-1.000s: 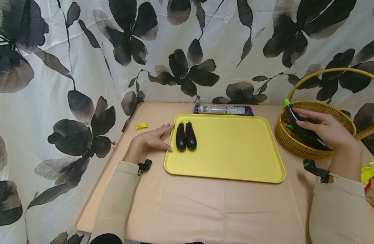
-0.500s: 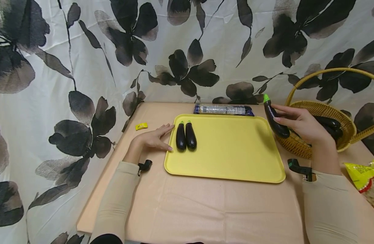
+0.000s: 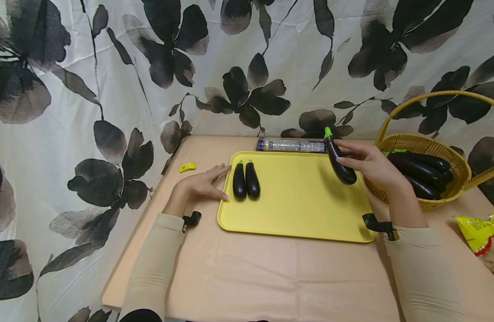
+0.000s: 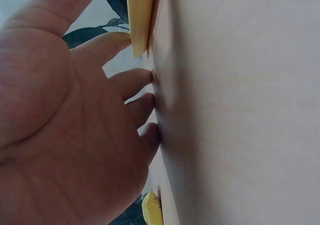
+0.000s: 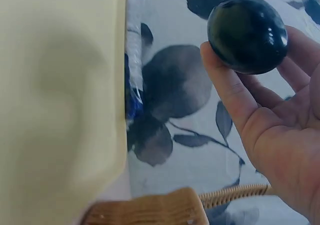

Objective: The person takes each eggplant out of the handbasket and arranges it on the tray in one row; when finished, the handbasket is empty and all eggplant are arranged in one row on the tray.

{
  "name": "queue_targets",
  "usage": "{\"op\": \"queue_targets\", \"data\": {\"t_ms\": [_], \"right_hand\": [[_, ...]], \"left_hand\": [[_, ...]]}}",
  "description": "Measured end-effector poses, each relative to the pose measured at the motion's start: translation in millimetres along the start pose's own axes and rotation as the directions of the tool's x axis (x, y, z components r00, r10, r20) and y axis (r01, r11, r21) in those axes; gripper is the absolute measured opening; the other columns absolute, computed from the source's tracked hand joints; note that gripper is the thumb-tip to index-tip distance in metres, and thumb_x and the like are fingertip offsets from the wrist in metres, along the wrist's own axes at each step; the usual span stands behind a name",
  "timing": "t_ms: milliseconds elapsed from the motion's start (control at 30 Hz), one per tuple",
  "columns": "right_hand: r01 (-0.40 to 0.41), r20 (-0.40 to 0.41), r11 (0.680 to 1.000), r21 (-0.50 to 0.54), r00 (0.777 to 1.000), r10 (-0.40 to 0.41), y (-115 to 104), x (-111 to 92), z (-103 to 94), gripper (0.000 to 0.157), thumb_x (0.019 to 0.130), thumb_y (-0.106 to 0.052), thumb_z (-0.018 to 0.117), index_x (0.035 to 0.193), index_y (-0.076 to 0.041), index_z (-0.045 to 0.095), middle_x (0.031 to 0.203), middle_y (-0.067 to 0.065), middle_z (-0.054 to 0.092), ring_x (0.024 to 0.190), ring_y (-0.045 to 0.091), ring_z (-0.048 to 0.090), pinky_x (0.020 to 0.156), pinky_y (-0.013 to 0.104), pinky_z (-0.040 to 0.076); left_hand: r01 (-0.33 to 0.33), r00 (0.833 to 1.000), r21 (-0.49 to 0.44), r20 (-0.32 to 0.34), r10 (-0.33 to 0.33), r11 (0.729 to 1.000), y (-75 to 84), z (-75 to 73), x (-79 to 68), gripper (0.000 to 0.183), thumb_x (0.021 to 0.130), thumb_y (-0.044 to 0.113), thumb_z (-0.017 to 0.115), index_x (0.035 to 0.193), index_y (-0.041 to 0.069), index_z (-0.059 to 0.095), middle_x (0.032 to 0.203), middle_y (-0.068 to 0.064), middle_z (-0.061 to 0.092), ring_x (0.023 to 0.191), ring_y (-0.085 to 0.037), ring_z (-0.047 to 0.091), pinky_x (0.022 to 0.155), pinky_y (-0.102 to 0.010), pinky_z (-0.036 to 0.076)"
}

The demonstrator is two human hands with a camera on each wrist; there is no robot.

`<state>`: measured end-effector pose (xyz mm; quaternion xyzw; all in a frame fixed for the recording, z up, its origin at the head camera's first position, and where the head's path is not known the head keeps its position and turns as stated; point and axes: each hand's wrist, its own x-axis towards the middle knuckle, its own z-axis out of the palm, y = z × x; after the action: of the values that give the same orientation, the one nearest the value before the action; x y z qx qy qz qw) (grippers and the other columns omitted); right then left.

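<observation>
My right hand [image 3: 373, 165] pinches a dark purple eggplant [image 3: 339, 161] with a green stem end, held above the right part of the yellow tray [image 3: 295, 201]. In the right wrist view the eggplant's rounded end [image 5: 247, 35] faces the camera between thumb and fingers. Two more eggplants [image 3: 239, 181] lie side by side at the tray's left end, stems away from me. My left hand [image 3: 200, 183] rests at the tray's left edge, fingers extended and touching the rim. In the left wrist view its fingertips [image 4: 142, 105] meet the tabletop, by the tray's side [image 4: 140, 20].
A wicker basket [image 3: 376, 190] with a tall handle holds several eggplants at the right. Behind the tray lies a long dark-blue package [image 3: 291, 145]. A small yellow packet [image 3: 187, 167] lies left, and a yellow bag [image 3: 482, 235] at the right edge. A floral curtain hangs behind.
My right hand has lifted the eggplant out of the basket and carried it left, over the tray. The left hand has stayed at the tray's edge.
</observation>
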<state>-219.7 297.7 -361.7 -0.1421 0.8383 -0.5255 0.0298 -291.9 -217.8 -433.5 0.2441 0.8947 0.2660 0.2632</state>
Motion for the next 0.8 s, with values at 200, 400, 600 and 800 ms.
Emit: {"op": "queue_targets", "data": {"t_ms": [200, 400, 600, 800], "right_hand": [[-0.032, 0.024, 0.995, 0.091, 0.999, 0.030, -2, 7, 18.8, 0.056, 0.104, -0.020, 0.065, 0.158, -0.018, 0.048, 0.149, 0.015, 0.055, 0.113, 0.000, 0.066, 0.087, 0.018, 0.058], [0.007, 0.047, 0.993, 0.115, 0.999, -0.012, 0, 14, 33.9, 0.058, 0.105, -0.015, 0.063, 0.159, -0.009, 0.043, 0.147, 0.026, 0.053, 0.109, -0.001, 0.067, 0.084, 0.018, 0.058], [-0.001, 0.082, 0.996, 0.090, 0.997, -0.006, 2, 20, 45.3, 0.058, 0.106, -0.016, 0.062, 0.160, -0.011, 0.043, 0.152, 0.026, 0.045, 0.110, 0.002, 0.062, 0.085, 0.016, 0.056], [0.002, 0.105, 0.999, 0.047, 0.994, -0.006, 2, 28, 60.4, 0.054, 0.105, -0.019, 0.064, 0.156, -0.010, 0.049, 0.146, 0.024, 0.054, 0.108, 0.003, 0.063, 0.084, 0.016, 0.057]], "left_hand": [[0.002, 1.000, -0.008, 0.002, -0.002, 1.000, 0.7, -0.3, -1.2, 0.123, 0.078, 0.054, 0.089, 0.169, 0.026, 0.012, 0.177, -0.006, -0.004, 0.163, -0.027, -0.012, 0.131, -0.055, -0.001], [-0.001, 1.000, -0.001, -0.002, 0.001, 1.000, -1.5, 0.6, 0.5, 0.123, 0.077, 0.056, 0.088, 0.169, 0.028, 0.012, 0.177, -0.006, -0.004, 0.163, -0.027, -0.011, 0.131, -0.055, -0.001], [-0.002, 1.000, -0.008, 0.000, 0.002, 1.000, -0.8, 0.8, 0.4, 0.123, 0.077, 0.055, 0.089, 0.169, 0.027, 0.012, 0.177, -0.005, -0.004, 0.163, -0.028, -0.012, 0.131, -0.056, -0.001], [-0.004, 1.000, -0.009, 0.001, 0.004, 1.000, 0.3, 0.3, -0.3, 0.123, 0.078, 0.054, 0.089, 0.169, 0.027, 0.012, 0.177, -0.005, -0.004, 0.163, -0.028, -0.012, 0.131, -0.056, -0.001]]}}
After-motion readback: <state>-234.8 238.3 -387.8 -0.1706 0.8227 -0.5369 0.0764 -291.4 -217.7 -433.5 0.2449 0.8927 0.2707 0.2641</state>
